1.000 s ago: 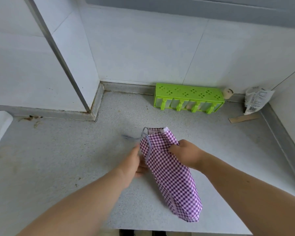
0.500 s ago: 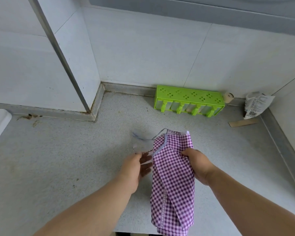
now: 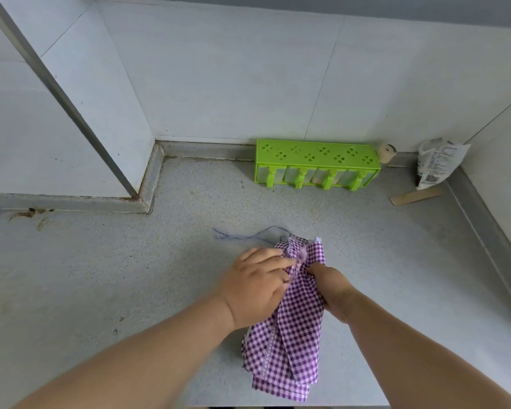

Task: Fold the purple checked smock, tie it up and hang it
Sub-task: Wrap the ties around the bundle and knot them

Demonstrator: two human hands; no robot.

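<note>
The purple checked smock [image 3: 289,326] lies on the speckled grey countertop [image 3: 101,290] as a long narrow bundle, its near end close to the counter's front edge and its far end bunched between the two hands. The left hand [image 3: 255,289] lies over the bundle's left side with its fingers curled onto the gathered cloth, and the right hand [image 3: 332,286] grips the right side, fingers tucked into the folds, so both are closed on fabric. A pale tie string [image 3: 248,235] trails off the far end to the left, lying loose on the counter (its frayed tip is free, held by neither hand). The step in hand looks like gathering the folded smock's upper part ready for tying. To do it well, I would keep one hand clamped on the bunch so the folds do not spring open, reach for the string with the other, and wind it snugly round the gathered neck rather than round the loose lower half, which is already fanning out a little. The green plastic rack [image 3: 316,163] against the wall and the crumpled packet [image 3: 437,163] in the corner stand well apart from the work.
</note>
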